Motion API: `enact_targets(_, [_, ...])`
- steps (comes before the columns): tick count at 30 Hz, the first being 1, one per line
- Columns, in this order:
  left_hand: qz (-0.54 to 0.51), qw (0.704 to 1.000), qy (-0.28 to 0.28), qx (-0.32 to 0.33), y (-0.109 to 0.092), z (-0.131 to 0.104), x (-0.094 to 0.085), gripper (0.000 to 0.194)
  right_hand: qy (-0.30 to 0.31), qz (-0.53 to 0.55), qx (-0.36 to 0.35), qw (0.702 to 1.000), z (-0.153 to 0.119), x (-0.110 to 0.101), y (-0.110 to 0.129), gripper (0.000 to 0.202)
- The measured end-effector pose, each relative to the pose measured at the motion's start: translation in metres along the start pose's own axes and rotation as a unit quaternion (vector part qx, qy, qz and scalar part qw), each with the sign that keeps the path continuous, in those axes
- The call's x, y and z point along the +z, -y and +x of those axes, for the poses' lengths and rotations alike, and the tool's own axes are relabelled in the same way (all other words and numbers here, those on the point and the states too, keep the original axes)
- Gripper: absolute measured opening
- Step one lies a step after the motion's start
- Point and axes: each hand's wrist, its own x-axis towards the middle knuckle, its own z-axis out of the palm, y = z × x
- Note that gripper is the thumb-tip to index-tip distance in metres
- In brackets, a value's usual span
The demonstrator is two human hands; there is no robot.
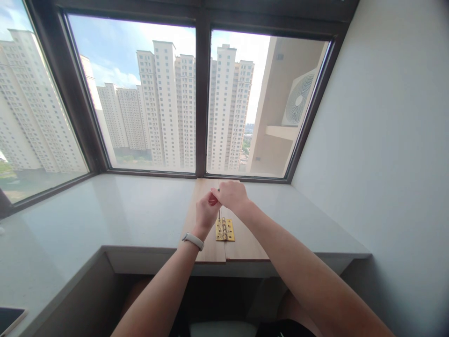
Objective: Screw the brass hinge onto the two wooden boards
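Two light wooden boards (210, 248) lie side by side on the white sill. A gold hinge (225, 230) lies open across the seam between them. Above the hinge stands a screwdriver with a red handle (213, 199) and a thin shaft, its lower end at the hinge's upper left part. My left hand (206, 210), with a light band on the wrist, is closed around the handle's lower part. My right hand (232, 193) is closed over the top of the handle, touching my left hand. The fingers hide much of the handle.
The white sill (147, 210) runs along dark-framed windows (201, 93), with a wall (379, 117) on the right. A dark flat object (10, 320) lies at the lower left. My legs are below the sill's front edge.
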Motion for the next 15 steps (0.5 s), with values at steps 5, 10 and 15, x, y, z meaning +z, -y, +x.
enact_targets(5, [-0.029, 0.999, 0.042, -0.014, 0.009, 0.005, 0.000, 0.017, 0.036, 0.075, -0.117, 0.990, 0.000, -0.007, -0.021, 0.033])
enact_targets(10, [-0.081, 0.991, 0.099, -0.031, 0.013, 0.009, -0.001, 0.028, 0.066, 0.072, -0.161, 0.982, 0.003, -0.007, -0.035, 0.014])
enact_targets(15, [-0.071, 0.989, 0.130, -0.014, 0.011, 0.009, -0.002, 0.029, 0.068, 0.043, -0.165, 0.983, 0.003, -0.006, -0.036, 0.011])
